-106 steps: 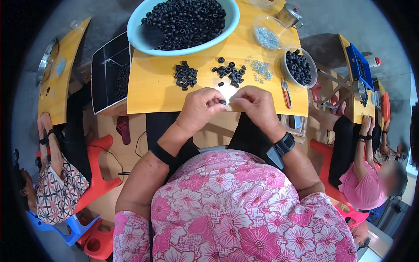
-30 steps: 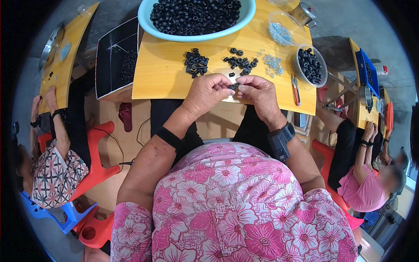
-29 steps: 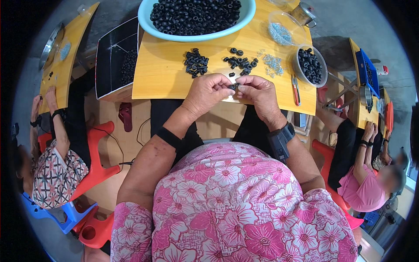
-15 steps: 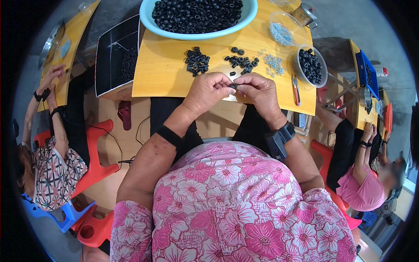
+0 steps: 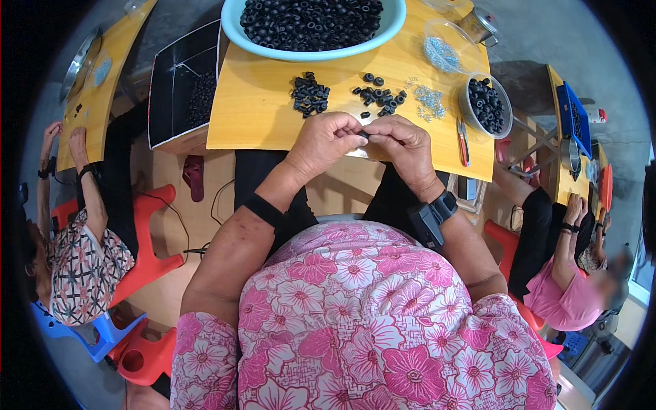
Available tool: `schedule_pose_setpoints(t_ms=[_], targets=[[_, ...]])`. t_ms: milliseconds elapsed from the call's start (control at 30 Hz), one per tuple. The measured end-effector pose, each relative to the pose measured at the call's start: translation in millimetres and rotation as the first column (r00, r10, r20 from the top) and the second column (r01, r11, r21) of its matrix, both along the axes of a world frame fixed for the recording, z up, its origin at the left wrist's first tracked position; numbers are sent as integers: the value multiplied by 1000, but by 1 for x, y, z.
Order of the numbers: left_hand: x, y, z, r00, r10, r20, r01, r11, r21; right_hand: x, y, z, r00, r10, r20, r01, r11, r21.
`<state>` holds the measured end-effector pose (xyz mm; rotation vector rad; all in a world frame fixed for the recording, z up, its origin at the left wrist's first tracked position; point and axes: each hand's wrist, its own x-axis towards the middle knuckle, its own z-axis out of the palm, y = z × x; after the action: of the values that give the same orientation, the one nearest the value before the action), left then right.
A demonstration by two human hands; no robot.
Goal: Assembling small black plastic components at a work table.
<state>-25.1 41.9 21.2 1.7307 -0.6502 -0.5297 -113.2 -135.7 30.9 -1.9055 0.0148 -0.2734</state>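
Observation:
My left hand [image 5: 331,141] and my right hand [image 5: 402,141] meet at the table's front edge. Between their pinched fingertips is a small black ring-shaped part [image 5: 364,134], mostly covered by the fingers. Just beyond lies a single black part [image 5: 365,115]. To the left of it is a pile of small black cylindrical parts [image 5: 309,94]; to the right, a looser group of black rings [image 5: 384,100]. Small clear-blue pieces [image 5: 430,102] are spread farther right. Red-handled pliers [image 5: 463,142] lie near the right edge.
A light-blue basin [image 5: 393,35] of black parts stands at the back. On the right are a clear tub [image 5: 506,126] of black parts, a shallow container [image 5: 471,58] of clear-blue pieces and a metal mug [image 5: 480,26]. Left stands a dark-lined box [image 5: 164,109]. Co-workers sit on both sides.
My hands stay together, with the right fingers slightly shifted around the black part. The left co-worker's hands have moved apart and lower onto their table.

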Motion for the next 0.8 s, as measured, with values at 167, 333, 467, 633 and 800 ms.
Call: schedule_pose_setpoints(t_ms=[167, 333, 467, 633, 800], targets=[[-1, 0, -6, 999, -4, 42, 4, 1000, -12, -4, 5, 1, 998, -13, -67, 22, 990, 139], [-1, -1, -6, 998, -9, 62, 7, 999, 34, -5, 10, -10, 995, -40, -92, 65, 955, 289], [-1, -1, -9, 999, 7, 53, -8, 1000, 4, -5, 11, -13, 989, -53, -136, 94, 946, 311], [-1, -2, -7, 998, 12, 65, -12, 1000, -3, -6, 16, -13, 990, -111, -92, 136, 933, 333], [0, -1, -10, 1000, 25, 7, -24, 999, -44, -4, 16, -15, 976, -139, -169, 195, 904, 381]])
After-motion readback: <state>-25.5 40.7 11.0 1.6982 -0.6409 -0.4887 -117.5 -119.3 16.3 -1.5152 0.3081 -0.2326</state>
